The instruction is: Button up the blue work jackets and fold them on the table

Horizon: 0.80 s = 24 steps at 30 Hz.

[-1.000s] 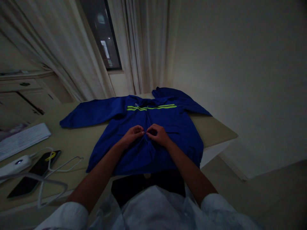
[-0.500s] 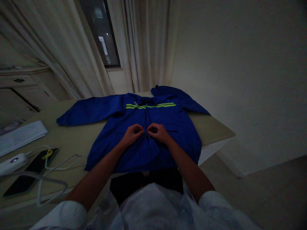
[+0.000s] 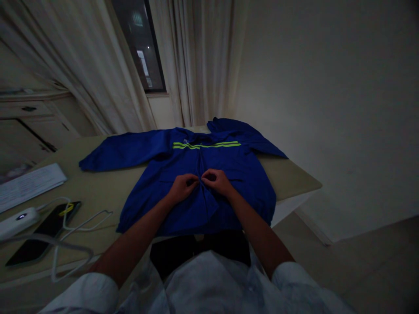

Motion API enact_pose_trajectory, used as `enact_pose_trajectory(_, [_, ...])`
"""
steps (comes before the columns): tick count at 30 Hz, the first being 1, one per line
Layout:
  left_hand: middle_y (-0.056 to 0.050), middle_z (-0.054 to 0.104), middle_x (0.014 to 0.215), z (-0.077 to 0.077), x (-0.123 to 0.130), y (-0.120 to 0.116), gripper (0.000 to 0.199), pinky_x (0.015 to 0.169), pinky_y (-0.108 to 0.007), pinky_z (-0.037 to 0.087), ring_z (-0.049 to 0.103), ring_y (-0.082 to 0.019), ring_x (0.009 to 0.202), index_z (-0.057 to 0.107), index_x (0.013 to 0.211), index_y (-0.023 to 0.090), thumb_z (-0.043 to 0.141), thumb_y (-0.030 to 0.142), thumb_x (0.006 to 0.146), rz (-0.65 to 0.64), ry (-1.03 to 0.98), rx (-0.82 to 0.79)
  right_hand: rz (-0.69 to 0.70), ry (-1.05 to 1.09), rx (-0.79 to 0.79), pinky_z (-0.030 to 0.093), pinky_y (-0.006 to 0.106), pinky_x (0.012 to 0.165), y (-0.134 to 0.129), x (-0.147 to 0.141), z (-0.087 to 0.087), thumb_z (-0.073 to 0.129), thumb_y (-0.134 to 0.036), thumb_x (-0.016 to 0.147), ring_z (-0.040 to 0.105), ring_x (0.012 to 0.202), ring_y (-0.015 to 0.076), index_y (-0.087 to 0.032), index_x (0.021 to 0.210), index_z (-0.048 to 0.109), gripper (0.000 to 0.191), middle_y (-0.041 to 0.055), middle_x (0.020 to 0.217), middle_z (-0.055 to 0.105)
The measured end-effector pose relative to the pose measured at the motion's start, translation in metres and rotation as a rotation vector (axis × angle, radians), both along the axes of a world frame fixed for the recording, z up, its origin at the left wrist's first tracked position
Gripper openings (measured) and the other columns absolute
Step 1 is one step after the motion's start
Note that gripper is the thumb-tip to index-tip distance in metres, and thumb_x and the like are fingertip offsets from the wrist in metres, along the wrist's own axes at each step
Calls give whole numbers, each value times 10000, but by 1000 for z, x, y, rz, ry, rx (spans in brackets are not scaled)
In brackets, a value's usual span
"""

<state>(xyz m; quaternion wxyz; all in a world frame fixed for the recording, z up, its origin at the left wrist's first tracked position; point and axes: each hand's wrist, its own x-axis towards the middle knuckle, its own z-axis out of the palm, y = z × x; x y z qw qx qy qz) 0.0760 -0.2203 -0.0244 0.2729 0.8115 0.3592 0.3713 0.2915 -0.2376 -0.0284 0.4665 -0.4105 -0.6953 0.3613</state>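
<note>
A blue jacket [image 3: 229,165] with yellow-green chest stripes lies spread on the table [image 3: 294,176], one sleeve stretched to the left and the other bent at the back right. At the middle of its front opening, my left hand [image 3: 185,186] pinches the left edge between thumb and finger. Close beside it, my right hand [image 3: 218,179] pinches the right edge the same way. Below both hands, the front edges hang slightly apart, with a flap folded outward.
On the table's left lie papers [image 3: 31,185], a white power bank [image 3: 19,222], a dark phone [image 3: 42,235] and looping white cables [image 3: 73,229]. Curtains [image 3: 196,65] and a wall [image 3: 310,109] stand behind.
My left hand has shifted slightly down along the front opening, its fingers still pinched. My right hand and the jacket look nearly the same.
</note>
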Motion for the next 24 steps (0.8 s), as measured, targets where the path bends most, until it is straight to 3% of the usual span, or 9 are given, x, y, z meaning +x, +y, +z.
enact_pose_trajectory(6, [-55, 787, 875, 4, 1, -3, 174, 728, -301, 530, 724, -208, 799, 761, 919, 201, 632, 315, 898, 25, 20, 60, 20, -4, -19, 481, 251, 643, 3, 1, -2, 737, -373, 812, 633, 677, 148, -180, 889, 731, 208, 17, 774, 703])
enact_pose_trajectory(14, [-43, 788, 860, 0, 0, -1, 180, 716, -282, 518, 725, -190, 786, 753, 919, 196, 620, 316, 902, 25, 25, 61, 64, 60, -154, 529, 292, 726, 6, 3, -5, 799, -443, 762, 678, 733, 179, -158, 884, 761, 313, 43, 806, 746])
enact_pose_trajectory(24, [-59, 787, 868, 3, 2, -1, 231, 733, -294, 512, 720, -203, 789, 757, 932, 177, 611, 354, 911, 7, 55, -49, 105, 108, -292, 512, 292, 737, 14, 8, -4, 884, -415, 656, 682, 739, 181, -157, 831, 787, 326, 39, 779, 755])
